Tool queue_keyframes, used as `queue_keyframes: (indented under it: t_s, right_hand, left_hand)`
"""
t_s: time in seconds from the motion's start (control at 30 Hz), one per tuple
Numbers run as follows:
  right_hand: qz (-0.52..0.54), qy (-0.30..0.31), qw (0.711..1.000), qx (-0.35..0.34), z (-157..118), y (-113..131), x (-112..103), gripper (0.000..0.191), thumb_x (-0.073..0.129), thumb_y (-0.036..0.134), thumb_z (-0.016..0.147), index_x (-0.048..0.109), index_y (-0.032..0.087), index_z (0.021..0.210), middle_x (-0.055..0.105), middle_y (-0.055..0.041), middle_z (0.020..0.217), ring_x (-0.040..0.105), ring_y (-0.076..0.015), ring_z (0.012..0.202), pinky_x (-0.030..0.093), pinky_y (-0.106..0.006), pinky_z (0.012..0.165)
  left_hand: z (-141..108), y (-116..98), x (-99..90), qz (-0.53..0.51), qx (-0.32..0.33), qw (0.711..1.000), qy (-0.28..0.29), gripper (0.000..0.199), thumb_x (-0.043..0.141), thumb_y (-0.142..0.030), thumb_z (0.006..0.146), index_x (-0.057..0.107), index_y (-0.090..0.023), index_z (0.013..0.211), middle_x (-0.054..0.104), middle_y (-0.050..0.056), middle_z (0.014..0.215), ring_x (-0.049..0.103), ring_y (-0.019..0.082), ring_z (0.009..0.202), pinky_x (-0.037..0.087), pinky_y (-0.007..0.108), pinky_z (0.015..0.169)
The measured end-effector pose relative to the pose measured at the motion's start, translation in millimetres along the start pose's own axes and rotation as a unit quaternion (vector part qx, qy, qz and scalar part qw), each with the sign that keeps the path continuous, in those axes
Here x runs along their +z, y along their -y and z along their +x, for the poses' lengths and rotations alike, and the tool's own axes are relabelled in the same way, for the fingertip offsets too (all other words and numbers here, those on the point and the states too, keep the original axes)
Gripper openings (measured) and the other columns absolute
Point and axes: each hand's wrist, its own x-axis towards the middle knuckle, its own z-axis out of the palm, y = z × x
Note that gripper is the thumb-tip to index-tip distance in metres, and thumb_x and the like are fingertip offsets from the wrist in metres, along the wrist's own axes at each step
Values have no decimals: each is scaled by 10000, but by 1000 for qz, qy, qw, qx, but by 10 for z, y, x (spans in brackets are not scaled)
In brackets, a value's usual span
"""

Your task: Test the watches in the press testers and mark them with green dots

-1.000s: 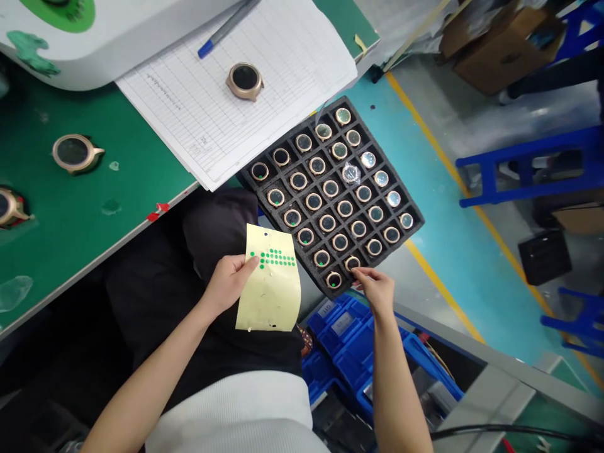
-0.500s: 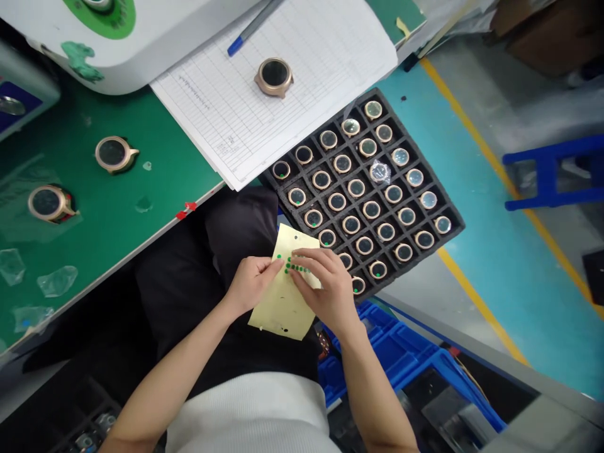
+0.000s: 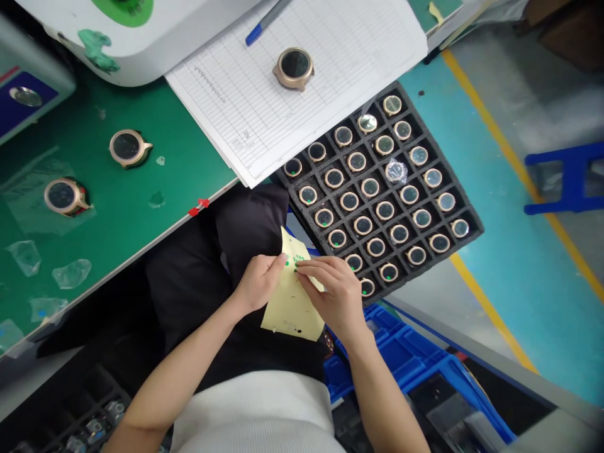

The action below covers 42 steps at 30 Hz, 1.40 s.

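A pale yellow sticker sheet [image 3: 290, 308] is held above my lap, bent slightly. My left hand [image 3: 257, 283] pinches its left edge between thumb and fingers, with one green dot beside the thumb tip. Over the sheet's right side, my right hand [image 3: 336, 292] has thumb and fingertips closed together at a green dot sticker [image 3: 296, 270]. A cluster of green dots [image 3: 299, 258] lies just above those fingertips. Right of the hands is a black foam tray [image 3: 473, 228] of round rose-gold watch cases [image 3: 384, 210]; several near its left and lower edges carry a green dot.
On the green table [image 3: 127, 214] lie two watch cases and clear film scraps [image 3: 72, 274]. Printed sheets [image 3: 226, 126] hold a pen [image 3: 267, 22] and another watch case [image 3: 295, 68]. A white machine [image 3: 155, 44] stands behind. Blue crates [image 3: 401, 352] sit below the tray.
The view has shifted, so most things appear farther right. My right fingertips have drawn together at a dot, and the sheet is tilted more. My left hand keeps its grip.
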Motion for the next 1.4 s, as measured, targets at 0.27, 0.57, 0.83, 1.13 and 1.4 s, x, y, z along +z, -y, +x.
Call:
queue_keyframes:
  t_s: [0.27,0.57,0.83,1.13,1.4]
  right_hand:
    - [-26,-29,999,-15,-66,7,22,140,651,82,847,636,221,841,745,7,813,639,-201,795,490,-366,732]
    - [-22,-50,998,-12,-83,-18,78,141,641,103,850,658,223,921,733,-81,1019,641,-229,855,537,-389,728]
    - [164,-107,952,237,-264,-353,-55,102,671,296,815,683,224,744,722,-44,911,671,-205,825,545,-346,733]
    - [117,-183,863,456,-694,-1705,-220,258,606,349,922,587,132,784,509,76,590,460,-48,448,418,-180,448]
    - [100,-173,864,462,-631,-1742,-217,257,609,345,921,583,130,783,531,67,619,473,-48,460,423,-178,446]
  left_hand:
    - [0,12,6,5,0,1000,2,490,357,-518,898,299,-199,530,248,-29,534,279,100,516,182,254,476]
    - [14,23,2,17,1,1000,6,485,343,-525,894,316,-196,538,249,-30,538,288,100,512,196,254,479]
    - [24,-9,23,20,5,1000,11,467,360,-520,891,344,-195,557,283,-28,534,303,106,515,214,254,484]
    - [45,-5,42,25,8,1000,7,452,373,-494,890,307,-204,549,272,-29,522,302,109,515,208,254,482]
    - [43,-32,27,25,18,999,10,440,387,-476,889,297,-200,558,252,-35,540,292,103,523,197,255,493]
